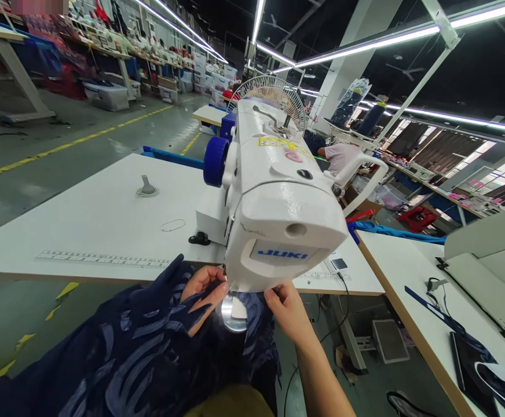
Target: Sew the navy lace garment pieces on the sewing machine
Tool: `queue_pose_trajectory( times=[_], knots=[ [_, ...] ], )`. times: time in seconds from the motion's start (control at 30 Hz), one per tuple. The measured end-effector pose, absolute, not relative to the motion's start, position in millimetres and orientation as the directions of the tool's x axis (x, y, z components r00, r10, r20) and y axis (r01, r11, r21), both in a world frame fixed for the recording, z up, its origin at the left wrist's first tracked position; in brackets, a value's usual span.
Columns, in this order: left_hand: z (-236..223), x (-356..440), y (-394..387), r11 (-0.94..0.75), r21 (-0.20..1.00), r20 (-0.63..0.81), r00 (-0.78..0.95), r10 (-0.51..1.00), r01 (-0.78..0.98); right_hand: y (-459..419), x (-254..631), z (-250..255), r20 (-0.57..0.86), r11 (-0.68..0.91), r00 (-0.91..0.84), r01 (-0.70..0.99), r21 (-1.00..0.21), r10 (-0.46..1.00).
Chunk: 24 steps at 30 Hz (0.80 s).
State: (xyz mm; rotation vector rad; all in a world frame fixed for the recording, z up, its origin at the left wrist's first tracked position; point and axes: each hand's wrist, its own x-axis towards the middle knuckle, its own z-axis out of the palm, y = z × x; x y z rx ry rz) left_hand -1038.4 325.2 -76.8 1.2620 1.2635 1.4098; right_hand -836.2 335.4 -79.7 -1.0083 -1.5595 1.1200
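A white JUKI sewing machine [278, 197] stands on a white table [83, 226]. Dark blue patterned fabric [139, 353] lies under its head and spills down toward me. My left hand [202, 289] rests on the fabric just left of the needle area, fingers bent and pressing the cloth. My right hand [289, 313] holds the fabric's edge on the right of the lit needle plate [234, 313], fingers pinched on it. The needle itself is hidden under the machine head.
A second white table [413, 289] with another machine [487, 260] stands at the right. A person in a light shirt [339, 156] sits behind the fan [274, 92]. Grey floor with yellow lines [61, 145] lies to the left.
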Motion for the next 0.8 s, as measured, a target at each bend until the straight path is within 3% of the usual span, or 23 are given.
queue_pose_trajectory(
  times=[0.47,0.8],
  knots=[
    [-67,-1053,304,-0.121,0.986,0.109,-0.108,0.988,-0.112,332,-847,-88,0.259,0.250,-0.269,-0.070,-0.966,0.927],
    [-72,-1059,298,-0.096,0.982,0.078,-0.116,0.990,-0.160,332,-848,-91,0.241,0.241,-0.197,-0.023,-0.970,0.950]
  ],
)
